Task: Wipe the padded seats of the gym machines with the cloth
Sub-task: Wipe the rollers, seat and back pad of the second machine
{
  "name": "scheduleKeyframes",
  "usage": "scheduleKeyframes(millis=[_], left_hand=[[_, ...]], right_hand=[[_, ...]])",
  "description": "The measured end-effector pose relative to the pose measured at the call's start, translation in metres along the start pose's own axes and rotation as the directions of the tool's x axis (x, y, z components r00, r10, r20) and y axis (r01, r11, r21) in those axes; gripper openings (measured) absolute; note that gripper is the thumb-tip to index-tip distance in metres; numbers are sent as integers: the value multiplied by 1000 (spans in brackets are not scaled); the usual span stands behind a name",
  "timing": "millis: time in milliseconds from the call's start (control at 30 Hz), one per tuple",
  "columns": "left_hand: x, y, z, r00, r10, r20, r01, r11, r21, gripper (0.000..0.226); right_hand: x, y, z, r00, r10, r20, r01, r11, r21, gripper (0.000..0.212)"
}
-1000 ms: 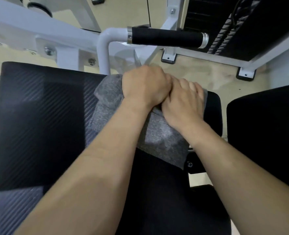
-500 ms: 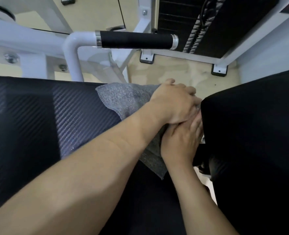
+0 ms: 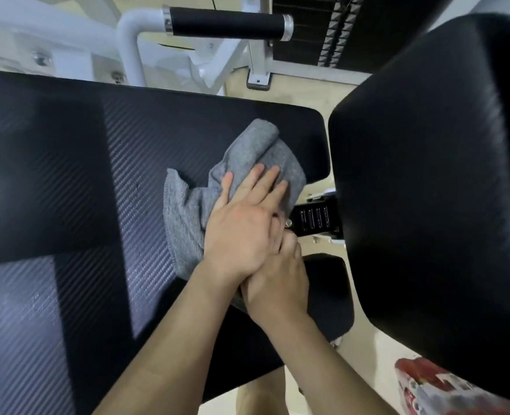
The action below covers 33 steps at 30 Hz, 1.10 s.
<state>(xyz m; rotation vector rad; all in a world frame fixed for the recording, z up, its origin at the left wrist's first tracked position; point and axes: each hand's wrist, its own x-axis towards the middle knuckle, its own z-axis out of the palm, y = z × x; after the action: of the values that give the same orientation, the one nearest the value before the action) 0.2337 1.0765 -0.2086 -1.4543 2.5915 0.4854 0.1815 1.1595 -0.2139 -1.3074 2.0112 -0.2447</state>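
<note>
The left hand's (image 3: pixel 238 238) fingers (image 3: pixel 255 182) lie straight and slightly spread, pressed flat on the grey cloth (image 3: pixel 188 211); nothing is curled round it. The right hand (image 3: pixel 277 286) sits just behind and partly under the left, its knuckles touching the left palm's edge. Its fingers are hidden beneath the left hand, so I cannot tell whether they grasp the cloth or lie loose.

The cloth is bunched and folded, one rolled end pointing away from the person. It rests on the right part of the black padded seat (image 3: pixel 83 181), close to the edge. The seat has a carbon-weave texture.

Just right of the seat stands a second, smooth black pad (image 3: pixel 427 175), with beige floor (image 3: pixel 295 91) showing between them. Beyond the seat are the white machine frame (image 3: pixel 132 43) and a black-gripped handle (image 3: pixel 226 23).
</note>
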Motion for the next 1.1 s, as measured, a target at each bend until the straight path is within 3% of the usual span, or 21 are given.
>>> scheduleKeyframes(millis=[133,200,300,400,533,633,767,833,900,933,1000,1100], left_hand=[[-32,20,2,998,-16,54,15,1000,1,58],[-28,21,1,994,12,107,-17,999,50,61],[-8,13,1,966,145,216,-190,961,203,58],[17,2,-2,897,299,326,-398,867,299,61],[54,5,-2,746,437,502,-640,677,363,54],[69,12,-1,726,452,519,-670,634,385,57],[75,21,2,638,446,628,-732,603,317,54],[80,19,-7,613,558,559,-767,590,252,45],[87,16,-12,620,724,302,-784,572,240,34],[92,14,-16,646,741,183,-762,613,209,31],[101,8,-22,761,647,50,-647,752,123,24],[106,-12,-27,889,458,-19,-457,889,38,38]], right_hand=[[-20,20,-13,998,7,54,-11,996,84,74],[-25,27,-10,999,-4,-40,7,998,70,66],[-24,31,2,989,-26,-147,20,999,-42,61],[-11,31,7,986,8,-164,-8,1000,-2,54],[7,30,4,991,92,-94,-91,996,12,45],[15,28,0,991,130,-35,-127,989,73,54],[20,28,-2,989,135,59,-140,987,82,37],[21,25,-5,982,185,38,-189,970,153,31],[27,21,-11,964,252,-80,-209,912,351,21],[31,16,-14,946,294,-138,-199,860,469,19],[44,6,-24,932,338,-131,-165,717,678,28],[60,-11,-31,955,287,70,-219,527,821,54]])
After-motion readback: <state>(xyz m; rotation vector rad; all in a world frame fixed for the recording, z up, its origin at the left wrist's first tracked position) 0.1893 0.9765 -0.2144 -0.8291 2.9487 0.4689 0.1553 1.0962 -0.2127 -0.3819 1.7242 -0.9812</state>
